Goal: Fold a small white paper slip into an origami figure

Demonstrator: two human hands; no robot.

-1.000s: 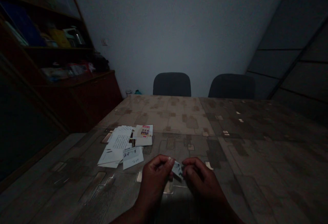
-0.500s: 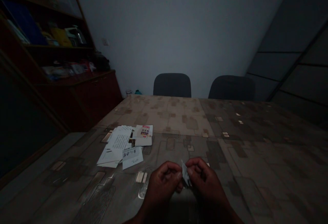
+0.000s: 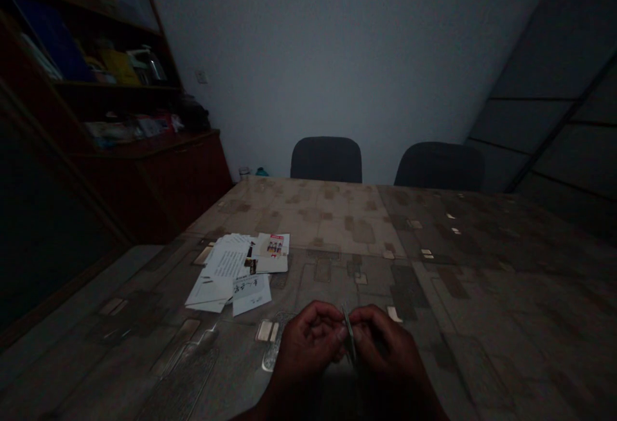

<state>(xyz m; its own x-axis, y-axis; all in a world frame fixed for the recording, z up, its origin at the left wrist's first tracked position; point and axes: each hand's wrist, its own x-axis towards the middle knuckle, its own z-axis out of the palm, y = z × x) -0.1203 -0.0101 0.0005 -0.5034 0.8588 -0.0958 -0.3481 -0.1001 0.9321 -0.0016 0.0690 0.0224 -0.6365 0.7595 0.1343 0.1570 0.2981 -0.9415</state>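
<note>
My left hand (image 3: pixel 312 339) and right hand (image 3: pixel 388 339) pinch the paper (image 3: pixel 349 333) edge-on, its long axis steep, top leaning slightly left.

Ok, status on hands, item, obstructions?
Left hand and right hand: fingers closed at the thin paper. Paper held between them, nearly edge-on to camera. Card pile apart, off left, not in the way.
</note>
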